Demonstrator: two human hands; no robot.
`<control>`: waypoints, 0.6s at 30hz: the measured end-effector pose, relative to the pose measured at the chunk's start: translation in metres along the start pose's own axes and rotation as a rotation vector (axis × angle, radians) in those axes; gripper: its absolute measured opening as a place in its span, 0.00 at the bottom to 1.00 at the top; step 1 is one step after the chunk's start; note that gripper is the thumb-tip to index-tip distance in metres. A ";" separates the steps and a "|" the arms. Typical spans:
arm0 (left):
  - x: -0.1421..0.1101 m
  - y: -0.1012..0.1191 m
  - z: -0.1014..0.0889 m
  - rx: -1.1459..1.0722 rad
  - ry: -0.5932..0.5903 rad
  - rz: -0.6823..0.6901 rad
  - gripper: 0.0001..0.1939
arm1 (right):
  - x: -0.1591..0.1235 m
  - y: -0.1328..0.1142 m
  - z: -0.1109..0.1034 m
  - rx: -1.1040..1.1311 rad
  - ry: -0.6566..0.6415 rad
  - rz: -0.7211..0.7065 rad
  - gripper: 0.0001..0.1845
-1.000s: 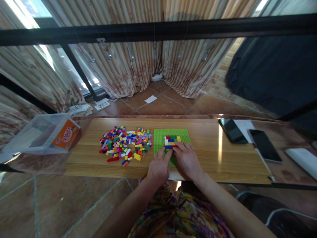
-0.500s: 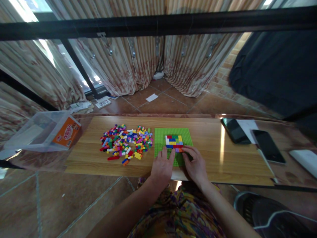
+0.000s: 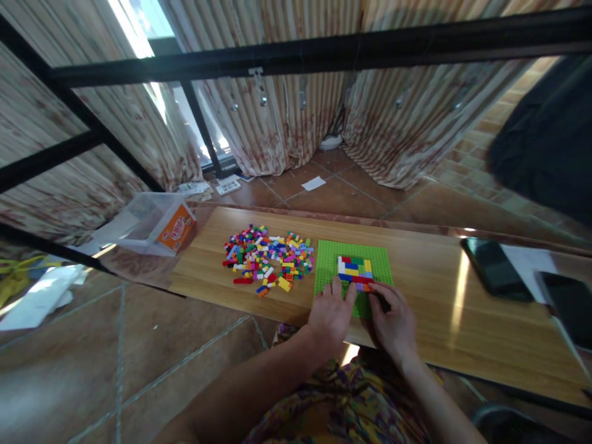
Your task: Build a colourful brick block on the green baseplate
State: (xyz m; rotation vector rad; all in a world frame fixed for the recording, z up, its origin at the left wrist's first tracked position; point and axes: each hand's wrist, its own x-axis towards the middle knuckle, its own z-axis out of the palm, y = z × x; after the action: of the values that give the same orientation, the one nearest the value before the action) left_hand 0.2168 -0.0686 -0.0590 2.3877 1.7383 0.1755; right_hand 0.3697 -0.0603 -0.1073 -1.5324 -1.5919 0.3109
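Observation:
A green baseplate [image 3: 380, 258] lies on the wooden board [image 3: 430, 283], with a block of coloured bricks [image 3: 354, 270] built on its middle. My left hand [image 3: 331, 313] rests flat on the plate's near left corner, fingers stretched toward the built bricks. On the plate's near edge sits my right hand [image 3: 394, 317], fingers curled, forefinger touching the near right of the brick block. Whether it holds a brick is hidden. A heap of loose coloured bricks [image 3: 267, 259] lies left of the plate.
A clear plastic box with an orange label [image 3: 157, 222] stands at the board's left end. Two dark phones [image 3: 494, 269] and a white sheet [image 3: 527, 262] lie at the right. A black metal frame [image 3: 296, 55] crosses above; tiled floor and curtains lie behind.
The camera has swung left, shifting everything rightward in view. My right hand has drawn back from over the built bricks to the plate's near right edge. My left hand stays on the plate.

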 end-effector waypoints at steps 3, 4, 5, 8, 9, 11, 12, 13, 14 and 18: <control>-0.012 -0.010 -0.012 -0.070 0.041 0.050 0.29 | 0.000 0.000 -0.002 -0.031 0.008 -0.006 0.13; -0.019 -0.016 -0.015 -0.100 0.080 0.064 0.30 | 0.000 -0.001 -0.004 -0.045 0.024 -0.014 0.13; -0.027 -0.025 -0.019 -0.132 0.132 0.072 0.29 | 0.000 -0.004 -0.005 -0.059 0.051 -0.031 0.13; -0.052 -0.059 -0.024 -0.182 0.333 -0.075 0.21 | -0.002 -0.023 -0.007 -0.077 0.115 -0.130 0.12; -0.060 -0.073 -0.025 -0.186 0.389 -0.164 0.19 | -0.004 -0.032 -0.006 -0.070 0.095 -0.171 0.12; -0.074 -0.100 -0.025 -0.176 0.467 -0.327 0.16 | -0.007 -0.053 0.004 -0.043 -0.019 -0.234 0.12; -0.079 -0.111 -0.024 -0.168 0.468 -0.387 0.16 | -0.009 -0.063 0.011 -0.025 -0.096 -0.269 0.12; -0.083 -0.121 -0.023 -0.157 0.459 -0.430 0.16 | -0.011 -0.074 0.021 0.000 -0.163 -0.289 0.11; -0.085 -0.129 -0.022 -0.146 0.438 -0.454 0.16 | -0.012 -0.084 0.032 0.027 -0.209 -0.303 0.11; -0.085 -0.144 -0.015 -0.119 0.386 -0.466 0.12 | -0.013 -0.111 0.078 0.036 -0.341 -0.376 0.12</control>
State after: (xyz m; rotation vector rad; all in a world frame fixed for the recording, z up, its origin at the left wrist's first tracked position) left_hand 0.0537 -0.1055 -0.0749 1.8881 2.3205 0.6822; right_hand 0.2359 -0.0651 -0.0801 -1.1615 -2.0885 0.4009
